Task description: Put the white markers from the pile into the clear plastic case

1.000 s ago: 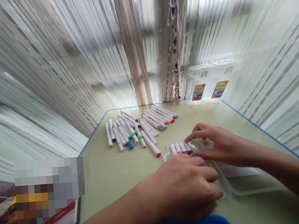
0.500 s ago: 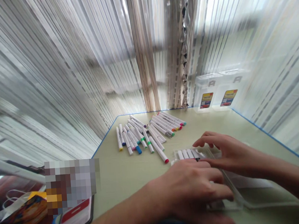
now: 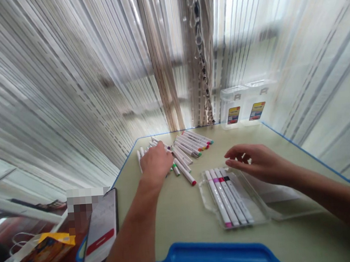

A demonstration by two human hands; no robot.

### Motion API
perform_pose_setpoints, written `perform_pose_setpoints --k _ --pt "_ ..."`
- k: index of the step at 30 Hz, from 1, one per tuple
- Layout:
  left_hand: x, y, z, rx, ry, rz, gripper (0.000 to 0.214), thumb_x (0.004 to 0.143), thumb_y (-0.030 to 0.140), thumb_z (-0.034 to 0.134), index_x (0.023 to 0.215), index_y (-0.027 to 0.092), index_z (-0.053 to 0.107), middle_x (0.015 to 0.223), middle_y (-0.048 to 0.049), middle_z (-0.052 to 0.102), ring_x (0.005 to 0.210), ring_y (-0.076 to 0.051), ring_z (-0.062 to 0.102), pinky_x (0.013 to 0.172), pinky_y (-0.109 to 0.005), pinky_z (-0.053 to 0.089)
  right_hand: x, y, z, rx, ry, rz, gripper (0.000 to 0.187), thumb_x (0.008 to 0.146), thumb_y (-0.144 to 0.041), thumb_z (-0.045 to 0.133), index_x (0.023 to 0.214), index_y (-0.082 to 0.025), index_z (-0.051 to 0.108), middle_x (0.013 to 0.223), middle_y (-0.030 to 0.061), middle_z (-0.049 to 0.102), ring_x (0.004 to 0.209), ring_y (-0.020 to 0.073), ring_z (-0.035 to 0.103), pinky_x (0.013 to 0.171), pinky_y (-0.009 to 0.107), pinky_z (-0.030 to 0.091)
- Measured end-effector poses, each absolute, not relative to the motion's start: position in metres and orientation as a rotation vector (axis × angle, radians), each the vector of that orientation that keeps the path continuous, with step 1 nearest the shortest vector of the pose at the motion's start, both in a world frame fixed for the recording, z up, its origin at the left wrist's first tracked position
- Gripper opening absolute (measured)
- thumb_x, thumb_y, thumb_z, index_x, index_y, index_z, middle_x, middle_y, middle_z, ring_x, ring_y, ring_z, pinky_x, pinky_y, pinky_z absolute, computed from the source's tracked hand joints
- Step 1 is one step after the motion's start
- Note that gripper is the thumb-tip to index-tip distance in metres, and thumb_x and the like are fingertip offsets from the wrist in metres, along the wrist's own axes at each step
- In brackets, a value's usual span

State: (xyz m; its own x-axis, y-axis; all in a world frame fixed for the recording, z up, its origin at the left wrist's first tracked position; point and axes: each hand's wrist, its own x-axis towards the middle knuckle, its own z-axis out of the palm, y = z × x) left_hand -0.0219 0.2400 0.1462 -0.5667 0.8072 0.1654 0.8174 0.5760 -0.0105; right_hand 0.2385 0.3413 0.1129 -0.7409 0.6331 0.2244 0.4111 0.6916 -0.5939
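A clear plastic case (image 3: pixel 209 200) lies open on the pale green table (image 3: pixel 181 218), with several white markers (image 3: pixel 226 197) side by side in it. My left hand (image 3: pixel 156 161) reaches out over the loose pile of markers (image 3: pixel 188 146) at the far left; its fingers curl down onto them and are hidden from me. My right hand (image 3: pixel 256 163) hovers just behind the case, fingers loosely bent with thumb and forefinger close together, and nothing shows in them.
Two clear boxes with yellow labels (image 3: pixel 245 104) stand at the table's far right corner. Striped curtains (image 3: pixel 99 72) hang close on all sides. A phone (image 3: pixel 101 232) lies at the left edge, and a blue tray rim (image 3: pixel 216 256) is nearest me.
My left hand left the case and reached forward to the loose marker pile. My right hand lifted slightly off the case. The markers in the case now show in full.
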Motion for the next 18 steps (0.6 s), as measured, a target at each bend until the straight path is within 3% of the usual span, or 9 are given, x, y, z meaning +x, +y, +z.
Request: perform_pose_setpoints --k 7,14,18 --pt "-0.027 0.242 0.137 -1.469 -2.724 0.016 0.036 0.085 0.034 0.045 0.112 0.016 0.061 0.107 -0.0216 0.070 0.102 -0.038 0.067 0.080 -0.046 0.052 0.239 0.342 0.114 -0.798 -2.438 0.736 0.028 0.087 -0.041 0.058 0.090 -0.016 0.071 0.076 0.0052 0.069 0.065 0.0157 0.061 0.060 0.028 0.049" --pt "-0.020 0.237 0.143 -1.486 -2.688 0.044 0.035 0.085 0.023 0.042 0.115 0.016 0.057 0.101 -0.0206 0.071 0.095 -0.038 0.068 0.074 -0.045 0.052 0.239 0.343 0.113 -0.760 -2.448 0.726 0.024 0.087 -0.036 0.059 0.091 -0.015 0.071 0.073 0.0046 0.069 0.064 0.0151 0.060 0.060 0.027 0.046" --pt "-0.011 0.238 0.146 -1.458 -2.524 -0.371 0.041 0.092 0.028 0.039 0.130 0.017 0.048 0.094 -0.0156 0.071 0.088 -0.033 0.069 0.073 -0.042 0.051 0.239 0.344 0.114 -0.760 -2.390 0.748 0.024 0.087 -0.036 0.060 0.091 -0.014 0.070 0.074 0.0050 0.069 0.064 0.0147 0.059 0.060 0.027 0.046"
